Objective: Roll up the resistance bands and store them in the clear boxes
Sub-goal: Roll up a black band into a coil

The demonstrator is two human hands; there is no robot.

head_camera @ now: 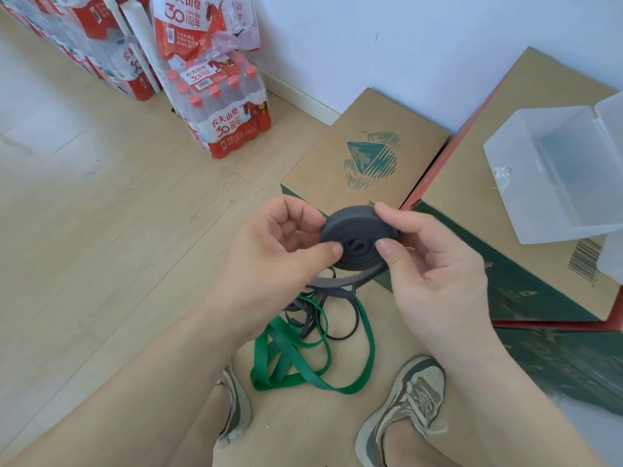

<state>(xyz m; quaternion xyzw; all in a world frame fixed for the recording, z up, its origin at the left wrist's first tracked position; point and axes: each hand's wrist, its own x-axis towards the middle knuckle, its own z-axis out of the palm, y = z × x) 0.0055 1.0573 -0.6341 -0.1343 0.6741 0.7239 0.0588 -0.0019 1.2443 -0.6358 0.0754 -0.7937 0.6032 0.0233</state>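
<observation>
Mid-roll: left hand (269, 244) and right hand (435, 261) pinch grey band coil (357, 241), tail (340, 281) hanging below; wind it in next.

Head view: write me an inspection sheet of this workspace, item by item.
Surface: light wood-look floor.
Job's things: grey band mostly rolled, its tail hanging toward the floor; green band and thin dark bands lie loose in a tangle on the floor; clear box stands open on the cardboard cartons, no band seen inside.
Clutter: nothing seen.
Grippers: left hand and right hand both pinch the grey band's roll between thumb and fingers.
Cables: nothing seen.
Surroundings: white wall, shrink-wrapped water bottle packs, the person's shoes.
</observation>
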